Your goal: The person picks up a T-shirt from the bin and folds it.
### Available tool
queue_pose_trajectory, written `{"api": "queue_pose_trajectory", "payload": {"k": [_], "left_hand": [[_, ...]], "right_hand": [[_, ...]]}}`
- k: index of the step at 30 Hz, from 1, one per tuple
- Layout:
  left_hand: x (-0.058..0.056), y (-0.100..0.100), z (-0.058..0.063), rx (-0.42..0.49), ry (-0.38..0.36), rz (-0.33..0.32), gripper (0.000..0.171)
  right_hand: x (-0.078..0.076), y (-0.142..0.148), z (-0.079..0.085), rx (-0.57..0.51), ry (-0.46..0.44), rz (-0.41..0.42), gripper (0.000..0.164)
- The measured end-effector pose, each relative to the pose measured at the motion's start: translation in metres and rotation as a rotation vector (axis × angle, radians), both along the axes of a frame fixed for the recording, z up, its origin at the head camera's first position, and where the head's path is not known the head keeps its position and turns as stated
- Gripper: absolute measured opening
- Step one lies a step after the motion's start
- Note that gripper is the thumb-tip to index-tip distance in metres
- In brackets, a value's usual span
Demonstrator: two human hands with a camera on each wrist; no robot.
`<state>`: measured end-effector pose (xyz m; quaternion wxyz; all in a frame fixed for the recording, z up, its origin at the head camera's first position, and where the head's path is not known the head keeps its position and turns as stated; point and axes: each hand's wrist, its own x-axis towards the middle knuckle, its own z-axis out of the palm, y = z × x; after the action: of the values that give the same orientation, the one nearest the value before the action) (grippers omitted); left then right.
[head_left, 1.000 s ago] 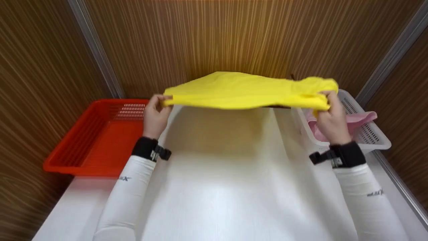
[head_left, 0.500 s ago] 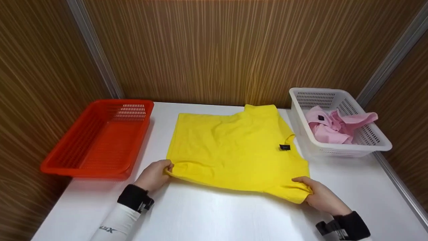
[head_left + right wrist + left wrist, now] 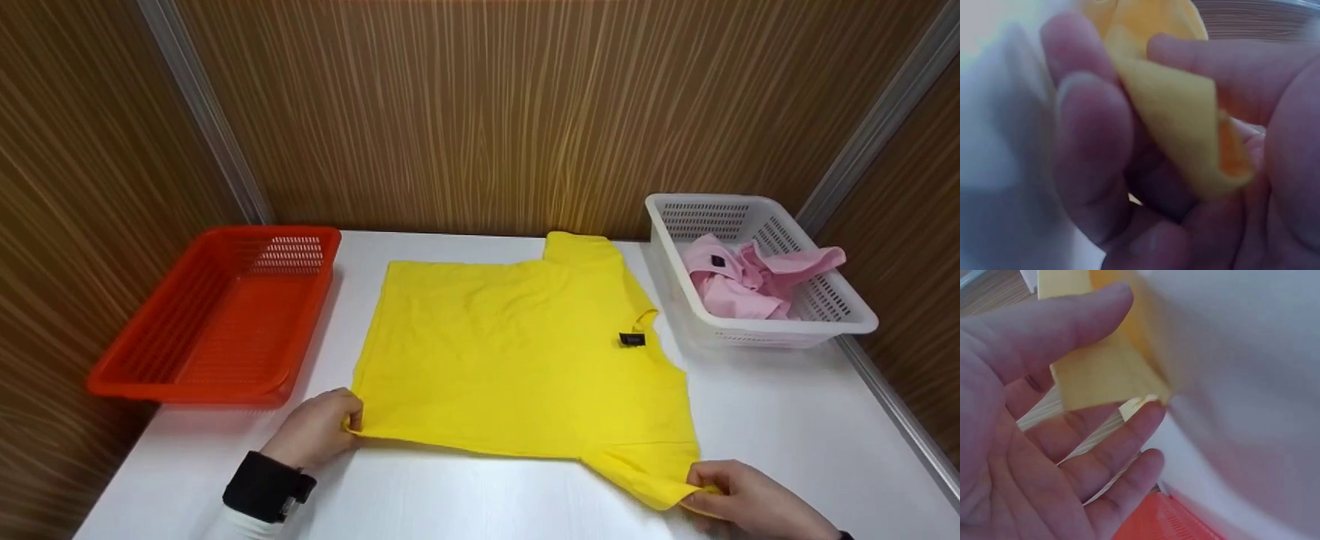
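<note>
A yellow T-shirt (image 3: 495, 352) lies spread on the white table, its neck with a black label toward the right and its hem toward the left. At the near hem corner, my left hand (image 3: 319, 427) pinches the cloth; the left wrist view shows the thumb over the yellow fabric (image 3: 1095, 377). My right hand (image 3: 750, 499) grips the end of the near sleeve, which is slightly raised and creased. Close up in the right wrist view, a fold of the yellow cloth (image 3: 1174, 118) sits between thumb and fingers.
On the left stands a red plastic basket (image 3: 240, 322) with nothing visible inside. A white basket (image 3: 825, 326) at the back right holds a crumpled pink garment (image 3: 739, 281), partly over its rim. Wood-patterned panels (image 3: 450, 112) enclose the table's back and sides.
The yellow T-shirt has come down from the air onto the table and lies flatter. Both hands have moved toward the near edge, still holding the cloth, pulling it nearer.
</note>
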<state>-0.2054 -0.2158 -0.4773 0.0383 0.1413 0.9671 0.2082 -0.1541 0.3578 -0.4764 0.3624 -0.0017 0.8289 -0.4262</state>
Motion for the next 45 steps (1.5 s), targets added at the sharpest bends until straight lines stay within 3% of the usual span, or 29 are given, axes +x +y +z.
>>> {"api": "queue_pose_trajectory", "payload": {"k": [5,7,10,12,14,20,27,34,38,41,43,45], "left_hand": [[0.005,-0.005,0.006,-0.014,-0.06,0.029,0.03],[0.004,-0.006,0.008,-0.001,-0.078,0.05,0.027],[0.002,-0.008,0.011,0.071,-0.119,0.101,0.021],[-0.001,-0.011,0.013,0.145,-0.151,0.136,0.016],[-0.005,-0.014,0.013,0.238,-0.163,0.167,0.012],[-0.023,-0.013,0.009,0.433,-0.089,0.26,0.013],[-0.048,0.001,0.009,0.527,0.044,0.39,0.017],[-0.077,0.01,0.015,0.564,0.097,0.415,0.023],[-0.104,0.016,0.013,0.543,0.082,0.465,0.031],[-0.11,0.019,0.004,0.486,-0.022,0.475,0.047],[-0.103,0.017,-0.003,0.43,-0.107,0.488,0.058],[-0.09,0.013,-0.01,0.395,-0.158,0.498,0.063]], "right_hand": [[0.009,-0.008,0.009,0.077,-0.039,-0.029,0.033],[0.007,-0.012,0.016,0.168,0.03,-0.021,0.03],[0.0,-0.013,0.031,0.271,0.299,0.044,0.019],[-0.007,-0.012,0.042,0.294,0.477,0.091,0.011],[-0.015,-0.012,0.052,0.286,0.604,0.083,0.011],[-0.059,-0.013,0.07,0.231,0.795,-0.075,0.004],[-0.117,-0.013,0.08,0.289,0.911,-0.162,0.028],[-0.168,-0.023,0.088,0.366,0.875,-0.165,0.034],[-0.195,-0.032,0.08,0.42,0.997,-0.221,0.03],[-0.193,-0.041,0.066,0.371,1.135,-0.286,0.028],[-0.176,-0.045,0.055,0.321,1.127,-0.277,0.026],[-0.153,-0.044,0.044,0.265,1.046,-0.243,0.024]]}}
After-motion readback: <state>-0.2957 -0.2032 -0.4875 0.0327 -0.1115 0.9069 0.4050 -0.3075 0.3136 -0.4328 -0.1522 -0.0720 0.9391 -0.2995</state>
